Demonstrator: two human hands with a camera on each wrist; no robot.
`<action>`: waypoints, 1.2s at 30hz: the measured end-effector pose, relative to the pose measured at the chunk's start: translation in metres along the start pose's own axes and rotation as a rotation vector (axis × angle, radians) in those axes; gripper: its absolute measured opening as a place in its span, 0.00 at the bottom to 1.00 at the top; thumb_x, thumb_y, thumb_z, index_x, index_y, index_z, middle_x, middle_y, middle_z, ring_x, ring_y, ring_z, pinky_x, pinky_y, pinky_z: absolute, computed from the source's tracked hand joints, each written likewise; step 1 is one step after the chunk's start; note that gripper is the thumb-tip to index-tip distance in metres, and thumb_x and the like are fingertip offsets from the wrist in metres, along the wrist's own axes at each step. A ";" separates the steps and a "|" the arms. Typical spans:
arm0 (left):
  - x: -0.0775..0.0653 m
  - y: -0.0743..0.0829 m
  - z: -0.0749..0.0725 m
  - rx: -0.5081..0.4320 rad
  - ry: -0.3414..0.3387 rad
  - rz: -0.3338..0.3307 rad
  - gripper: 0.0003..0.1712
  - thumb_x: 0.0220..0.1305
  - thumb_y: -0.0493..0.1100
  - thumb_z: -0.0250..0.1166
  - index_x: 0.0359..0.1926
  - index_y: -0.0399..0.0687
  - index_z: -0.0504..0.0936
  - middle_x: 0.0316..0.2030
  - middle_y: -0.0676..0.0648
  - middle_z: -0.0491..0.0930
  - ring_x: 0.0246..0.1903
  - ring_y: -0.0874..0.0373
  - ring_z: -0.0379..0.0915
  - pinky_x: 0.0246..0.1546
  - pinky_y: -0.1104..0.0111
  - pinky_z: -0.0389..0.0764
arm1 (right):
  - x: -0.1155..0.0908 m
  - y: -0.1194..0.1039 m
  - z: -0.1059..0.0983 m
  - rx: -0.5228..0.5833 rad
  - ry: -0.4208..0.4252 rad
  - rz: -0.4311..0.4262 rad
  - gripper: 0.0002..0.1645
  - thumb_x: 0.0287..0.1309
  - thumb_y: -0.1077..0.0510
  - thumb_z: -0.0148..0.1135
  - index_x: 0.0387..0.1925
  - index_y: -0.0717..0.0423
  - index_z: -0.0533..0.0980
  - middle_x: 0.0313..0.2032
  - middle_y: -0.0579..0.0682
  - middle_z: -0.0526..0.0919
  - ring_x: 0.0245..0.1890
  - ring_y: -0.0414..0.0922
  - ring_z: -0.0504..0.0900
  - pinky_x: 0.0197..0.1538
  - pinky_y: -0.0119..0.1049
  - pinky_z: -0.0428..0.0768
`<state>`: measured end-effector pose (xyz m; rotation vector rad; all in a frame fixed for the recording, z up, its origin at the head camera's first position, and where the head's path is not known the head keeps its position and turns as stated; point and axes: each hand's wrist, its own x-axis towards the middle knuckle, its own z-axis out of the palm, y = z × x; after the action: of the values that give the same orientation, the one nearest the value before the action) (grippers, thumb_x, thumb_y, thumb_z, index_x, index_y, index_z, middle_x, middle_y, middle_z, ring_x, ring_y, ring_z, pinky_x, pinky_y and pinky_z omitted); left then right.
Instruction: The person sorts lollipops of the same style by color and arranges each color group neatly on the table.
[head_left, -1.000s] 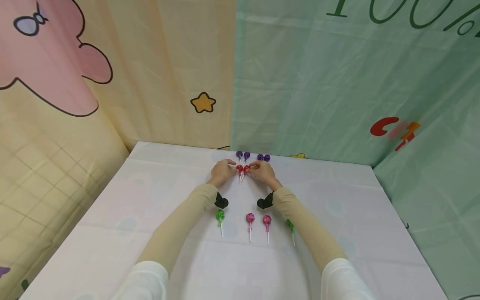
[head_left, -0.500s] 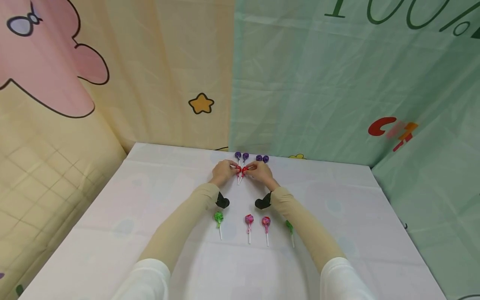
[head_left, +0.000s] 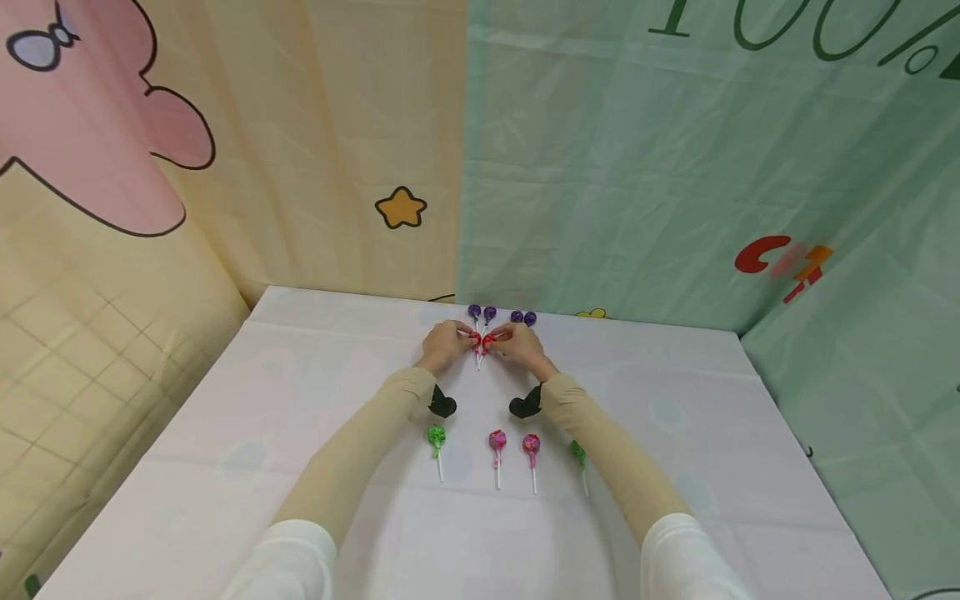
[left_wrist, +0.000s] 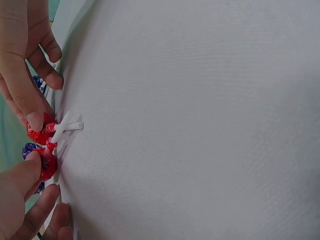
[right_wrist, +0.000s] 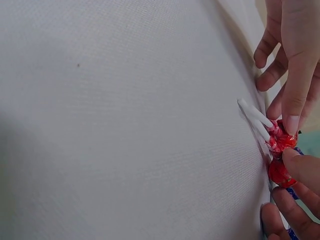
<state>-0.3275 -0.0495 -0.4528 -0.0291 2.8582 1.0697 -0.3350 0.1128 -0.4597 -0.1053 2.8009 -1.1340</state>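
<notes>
At the far part of the table, my left hand [head_left: 445, 345] pinches a red-wrapped lollipop [left_wrist: 48, 168] by its head between thumb and fingers. My right hand [head_left: 519, 345] pinches a second red lollipop [left_wrist: 39, 134] the same way, close beside the first. The two heads sit side by side, and their white sticks [right_wrist: 256, 120] point back toward me, crossing in the left wrist view. Just beyond them lie two purple lollipops [head_left: 490, 313], their sticks running toward the red ones. Another purple pair [head_left: 517, 317] lies behind my right hand, sticks hidden.
Nearer me on the white table [head_left: 480, 542] are two pink lollipops [head_left: 497, 439], with a green lollipop [head_left: 437, 436] to their left. Another green lollipop [head_left: 580, 454] is partly covered by my right sleeve. A printed curtain [head_left: 600, 167] stands along the table's back edge.
My fingertips have closed further over the red heads, and the tail ends of their sticks now sit closer together. The view has shifted slightly; the other lollipops stay put.
</notes>
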 end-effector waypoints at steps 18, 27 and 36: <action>-0.002 -0.003 -0.011 0.014 -0.008 0.027 0.19 0.61 0.47 0.66 0.52 0.48 0.82 0.43 0.45 0.86 0.46 0.51 0.79 0.46 0.60 0.76 | -0.003 -0.010 -0.011 -0.027 0.014 -0.029 0.19 0.55 0.53 0.68 0.49 0.55 0.81 0.46 0.55 0.85 0.34 0.46 0.83 0.32 0.29 0.75; -0.012 -0.004 -0.015 0.021 0.013 0.056 0.18 0.62 0.47 0.66 0.52 0.49 0.82 0.41 0.46 0.87 0.41 0.52 0.81 0.36 0.65 0.75 | -0.019 -0.001 -0.027 -0.037 0.022 -0.113 0.22 0.57 0.53 0.67 0.52 0.57 0.79 0.48 0.56 0.84 0.48 0.53 0.81 0.49 0.45 0.78; -0.032 -0.004 -0.018 -0.015 -0.013 0.109 0.19 0.62 0.47 0.65 0.53 0.50 0.82 0.41 0.47 0.86 0.39 0.53 0.80 0.30 0.69 0.72 | -0.036 0.012 -0.041 0.033 -0.008 -0.213 0.20 0.57 0.53 0.67 0.49 0.57 0.80 0.44 0.54 0.85 0.45 0.49 0.82 0.48 0.41 0.79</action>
<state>-0.2968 -0.0652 -0.4389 0.1334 2.8691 1.1065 -0.3050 0.1535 -0.4364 -0.4126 2.8151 -1.2182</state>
